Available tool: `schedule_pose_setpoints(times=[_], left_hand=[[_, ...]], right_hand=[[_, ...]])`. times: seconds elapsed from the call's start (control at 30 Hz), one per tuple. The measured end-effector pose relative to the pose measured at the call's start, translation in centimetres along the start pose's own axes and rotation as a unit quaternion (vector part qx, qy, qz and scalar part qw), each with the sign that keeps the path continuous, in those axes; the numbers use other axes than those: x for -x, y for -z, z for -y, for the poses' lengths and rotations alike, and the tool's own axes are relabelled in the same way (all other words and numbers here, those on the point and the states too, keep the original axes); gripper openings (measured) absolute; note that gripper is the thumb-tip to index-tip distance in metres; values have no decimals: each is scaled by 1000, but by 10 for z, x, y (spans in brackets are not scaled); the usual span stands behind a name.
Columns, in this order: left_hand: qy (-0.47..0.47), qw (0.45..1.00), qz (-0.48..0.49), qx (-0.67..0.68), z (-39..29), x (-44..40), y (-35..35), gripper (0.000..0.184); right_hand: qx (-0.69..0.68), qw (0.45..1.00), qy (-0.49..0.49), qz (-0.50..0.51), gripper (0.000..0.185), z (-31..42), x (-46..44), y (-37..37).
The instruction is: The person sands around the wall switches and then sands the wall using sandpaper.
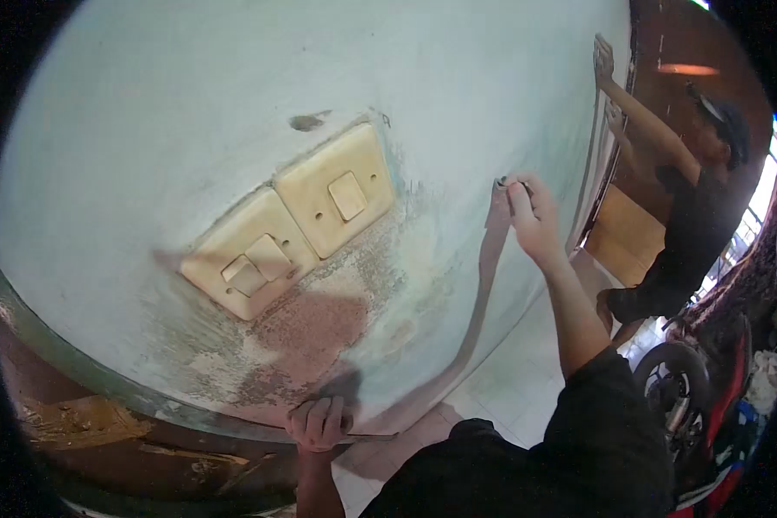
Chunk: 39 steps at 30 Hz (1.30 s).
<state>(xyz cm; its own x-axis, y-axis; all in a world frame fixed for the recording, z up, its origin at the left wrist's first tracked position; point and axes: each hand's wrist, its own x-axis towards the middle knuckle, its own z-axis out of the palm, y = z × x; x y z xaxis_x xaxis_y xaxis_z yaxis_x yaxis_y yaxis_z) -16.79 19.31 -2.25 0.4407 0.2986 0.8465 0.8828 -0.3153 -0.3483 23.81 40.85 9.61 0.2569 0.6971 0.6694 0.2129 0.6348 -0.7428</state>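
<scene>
Raised against the pale painted wall (pixel 440 129), my right hand (pixel 535 216) is closed, thumb and fingers together. A small dark tip (pixel 502 181) pokes out from its grip; the rest is hidden in my fingers. Lower down, my left hand (pixel 319 423) has its fingers curled at the wall's bottom edge, and I cannot make out what is in them. Between my hands, two yellowed switch plates (pixel 337 190) sit side by side, one with a single rocker and the other with two. Below them a rough patch of bare plaster (pixel 311 328) shows through the peeled paint.
A small hole (pixel 306 123) marks the wall above the plates. At the right, another person (pixel 699 190) in dark clothes and a cap reaches both hands to the wall. A motorcycle wheel (pixel 673 380) stands near that person. White floor tiles (pixel 509 380) lie below.
</scene>
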Motion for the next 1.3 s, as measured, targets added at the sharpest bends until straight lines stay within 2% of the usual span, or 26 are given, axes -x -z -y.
schedule_pose_setpoints(times=[0.07,0.1,0.23,0.3,0.33,0.43,0.47,0.53,0.57,0.6,0.67,0.7,0.73,0.8,0.83,0.9,0.93,1.0,1.03,1.13,1.17,1.2,1.23,1.27,1.3], left_hand=[[-1,1000,4,-4,0,-2,0,19],[-1,1000,15,-1,-1,-1,3,19],[-10,1000,-2,5,1,0,-1,20],[-12,1000,-5,-19,-1,-6,0,21],[-12,1000,-9,-24,-2,-7,-2,21],[7,999,24,-20,-7,-3,4,22],[7,1000,14,-26,-7,-2,2,22],[9,999,-6,-39,-5,-2,-7,22],[16,999,-6,-52,-6,1,-9,20],[24,998,-3,-62,-9,3,-9,19],[42,996,-2,-79,-15,-2,-13,19],[54,994,1,-93,-17,-3,-13,18],[54,994,10,-95,-17,-5,-12,18],[44,993,-18,-104,-18,-6,-16,18],[82,990,-7,-113,-24,0,-17,16],[128,985,3,-115,-35,3,-24,14],[167,979,7,-113,-40,2,-25,13],[190,976,27,-107,-49,-7,-25,15],[195,975,26,-101,-54,-15,-24,16],[207,972,50,-101,-73,-40,-21,16],[207,971,68,-101,-78,-47,-19,16],[204,972,67,-94,-79,-52,-19,16],[158,978,78,-111,-76,-59,-19,17],[110,982,86,-127,-76,-70,-22,19],[132,984,59,-99,-79,-84,-22,26]], right_hand=[[-16,1000,16,-19,14,-3,-14,7],[30,998,34,-46,13,9,-24,13],[36,997,55,-34,16,12,-26,13],[119,976,79,162,17,17,-7,14],[116,976,85,162,17,17,-14,16],[56,996,61,32,16,10,-36,26],[55,996,59,32,16,8,-34,26],[77,990,87,78,14,10,-32,16],[85,981,57,164,14,19,-24,18],[84,980,59,169,14,28,-25,20],[119,958,68,253,16,36,-27,28],[125,966,117,193,17,10,-39,29],[121,967,110,197,17,7,-45,30],[40,989,85,114,20,10,-50,26],[36,988,83,122,20,15,-42,22],[122,938,156,286,16,23,-18,19],[114,937,158,290,16,19,-21,22],[147,956,137,212,21,7,-37,27],[89,987,61,121,21,8,-50,32],[67,991,77,82,22,8,-45,21],[107,969,183,124,17,10,-34,20],[148,949,148,236,18,19,-16,15],[191,914,111,341,18,27,-6,14],[201,915,110,331,18,25,-11,18],[157,934,146,287,19,18,-15,19]])
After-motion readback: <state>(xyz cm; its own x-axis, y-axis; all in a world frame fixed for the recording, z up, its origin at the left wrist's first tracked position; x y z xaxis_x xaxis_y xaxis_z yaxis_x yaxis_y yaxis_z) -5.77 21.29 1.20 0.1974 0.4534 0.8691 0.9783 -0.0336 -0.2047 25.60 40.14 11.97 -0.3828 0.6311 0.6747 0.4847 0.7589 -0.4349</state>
